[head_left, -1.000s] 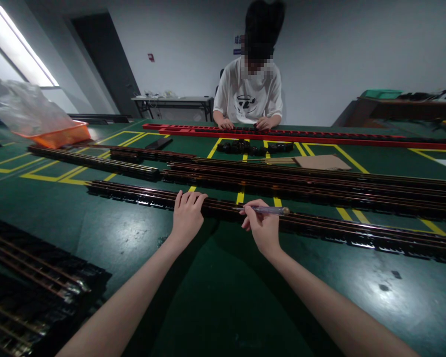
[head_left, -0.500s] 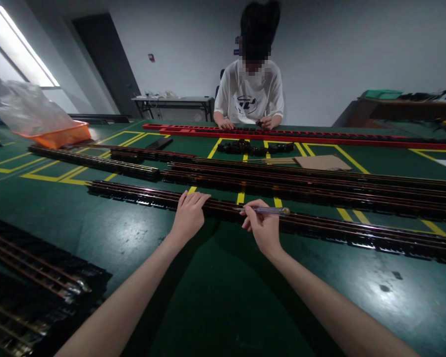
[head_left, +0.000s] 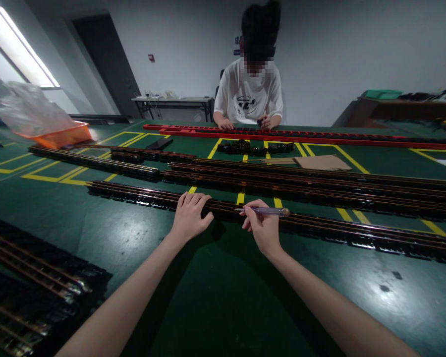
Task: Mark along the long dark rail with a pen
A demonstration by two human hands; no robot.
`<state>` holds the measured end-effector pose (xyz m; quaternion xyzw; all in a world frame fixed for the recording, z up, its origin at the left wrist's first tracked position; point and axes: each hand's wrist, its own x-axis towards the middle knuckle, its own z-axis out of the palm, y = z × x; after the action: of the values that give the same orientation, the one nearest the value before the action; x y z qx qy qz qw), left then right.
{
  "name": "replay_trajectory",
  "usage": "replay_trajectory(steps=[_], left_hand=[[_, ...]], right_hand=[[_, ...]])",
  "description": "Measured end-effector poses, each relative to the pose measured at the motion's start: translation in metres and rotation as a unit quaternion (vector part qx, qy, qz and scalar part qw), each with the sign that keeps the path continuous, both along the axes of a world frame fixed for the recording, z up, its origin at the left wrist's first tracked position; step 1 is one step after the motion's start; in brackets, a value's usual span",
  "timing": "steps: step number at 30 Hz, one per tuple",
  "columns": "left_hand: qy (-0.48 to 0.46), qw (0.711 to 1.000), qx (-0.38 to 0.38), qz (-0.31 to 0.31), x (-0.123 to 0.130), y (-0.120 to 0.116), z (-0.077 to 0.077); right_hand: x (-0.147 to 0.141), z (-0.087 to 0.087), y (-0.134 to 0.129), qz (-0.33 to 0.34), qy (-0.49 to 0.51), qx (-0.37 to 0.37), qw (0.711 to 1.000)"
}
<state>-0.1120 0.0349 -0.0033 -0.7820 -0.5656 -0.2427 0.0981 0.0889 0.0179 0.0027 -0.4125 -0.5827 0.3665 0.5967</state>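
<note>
A long black strip with copper-coloured rods [head_left: 319, 227] runs across the green table in front of me. My left hand [head_left: 189, 213] lies over the strip, fingers draped across its far side and thumb stretched out apart. Between the thumb and fingers of my right hand [head_left: 262, 225] is a slim translucent purple pen [head_left: 269, 211] with a gold-coloured end. Its thin tip points left, at the strip just right of my left hand. Whether the tip touches the strip I cannot tell.
More rodded black strips [head_left: 312, 186] lie behind, with others [head_left: 33, 258] at lower left. Beyond are a cardboard piece [head_left: 323, 162], black parts [head_left: 240, 147] and a red rail [head_left: 375, 141], where a co-worker [head_left: 247, 94] sits. An orange basket [head_left: 59, 136] holds plastic bags.
My left thumb has swung out to the right, away from the fingers, and that hand has turned slightly. My right hand and the pen have hardly moved.
</note>
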Motion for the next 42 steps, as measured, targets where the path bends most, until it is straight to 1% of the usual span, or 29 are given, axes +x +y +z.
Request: replay_trajectory(steps=[10,16,27,32,42], left_hand=[[0.021,1.0,0.013,0.012,0.0014,0.001,-0.0011],[0.032,0.999,0.012,0.025,0.0041,0.0009,-0.0002],[0.037,0.998,0.03,0.039,0.0069,0.0009,-0.0035],[0.036,0.998,0.026,0.051,0.0082,-0.0006,-0.0033],[0.043,0.997,0.039,0.042,0.0078,-0.0013,-0.0038]], right_hand=[[0.0005,0.0035,-0.0008,0.004,-0.019,0.005,1.0],[-0.0002,0.0024,-0.0009,0.004,-0.013,0.007,1.0],[-0.0006,0.001,0.0,0.003,-0.011,0.003,1.0],[-0.0012,0.0014,-0.0008,0.016,-0.024,0.011,1.0],[0.0008,-0.0002,-0.0016,0.043,-0.052,0.021,0.998]])
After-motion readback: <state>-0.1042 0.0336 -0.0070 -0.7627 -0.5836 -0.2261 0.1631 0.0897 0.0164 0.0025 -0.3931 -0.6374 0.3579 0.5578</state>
